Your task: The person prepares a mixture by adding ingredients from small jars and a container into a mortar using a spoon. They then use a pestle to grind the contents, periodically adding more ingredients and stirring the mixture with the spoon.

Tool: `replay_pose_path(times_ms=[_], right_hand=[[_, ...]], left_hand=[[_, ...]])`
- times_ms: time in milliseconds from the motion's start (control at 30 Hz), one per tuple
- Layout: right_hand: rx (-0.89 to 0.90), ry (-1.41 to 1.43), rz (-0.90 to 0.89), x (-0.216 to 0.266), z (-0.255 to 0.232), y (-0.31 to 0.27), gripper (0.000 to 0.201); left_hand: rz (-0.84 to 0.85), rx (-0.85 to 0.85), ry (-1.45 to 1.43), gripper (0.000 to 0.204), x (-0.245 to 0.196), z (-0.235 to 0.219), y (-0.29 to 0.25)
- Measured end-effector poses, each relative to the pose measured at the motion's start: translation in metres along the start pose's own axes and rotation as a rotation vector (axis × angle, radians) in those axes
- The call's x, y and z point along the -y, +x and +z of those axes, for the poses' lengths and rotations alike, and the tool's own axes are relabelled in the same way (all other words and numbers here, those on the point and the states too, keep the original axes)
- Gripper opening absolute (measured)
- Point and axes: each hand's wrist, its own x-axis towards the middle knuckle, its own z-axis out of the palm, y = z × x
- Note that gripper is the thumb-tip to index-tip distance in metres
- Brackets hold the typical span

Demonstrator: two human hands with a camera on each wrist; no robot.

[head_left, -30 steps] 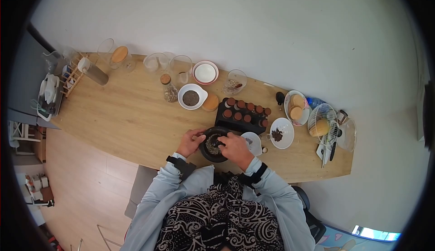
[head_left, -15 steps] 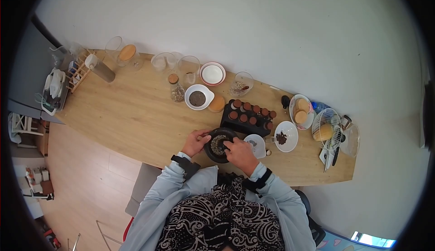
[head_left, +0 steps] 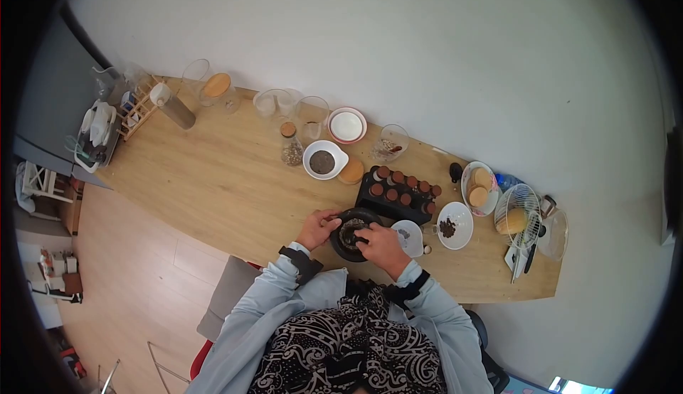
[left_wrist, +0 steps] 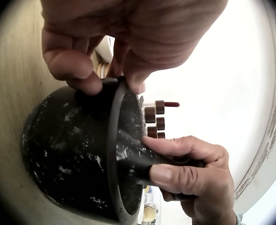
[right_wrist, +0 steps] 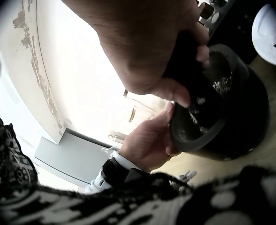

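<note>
Both my hands are busy: my left hand (head_left: pixel 315 230) pinches the rim of the black bowl (left_wrist: pixel 67 150), and my right hand (head_left: pixel 385 250) grips the pestle (left_wrist: pixel 142 161) in it. The black bowl sits near the table's (head_left: pixel 235 180) near edge, with a white bowl (head_left: pixel 413 248) to its right and the jar rack (head_left: pixel 388 209) beyond. Pushing too hard sideways might tip it and spill the bits.

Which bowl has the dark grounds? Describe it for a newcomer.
On the wooden table, find the black rack of brown-capped bottles. Just to its left, past a round wooden disc, sits a white bowl with a pointed lip. The red-rimmed bowl behind it shows plain white inside; this one holds a round dark grey-brown patch.
</note>
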Motion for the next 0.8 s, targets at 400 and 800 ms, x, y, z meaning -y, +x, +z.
replay_pose_path(times_ms=[400, 800], right_hand=[[0.063, -0.042, 0.111, 0.001, -0.006, -0.003, 0.026], [0.055, -0.028, 0.325, 0.015, -0.004, -0.008, 0.030]], left_hand=[[-0.008, 0.027, 0.051, 0.035, 0.003, -0.002, 0.004], [0.138, 0.027, 0.196, 0.037, 0.013, -0.004, 0.010]])
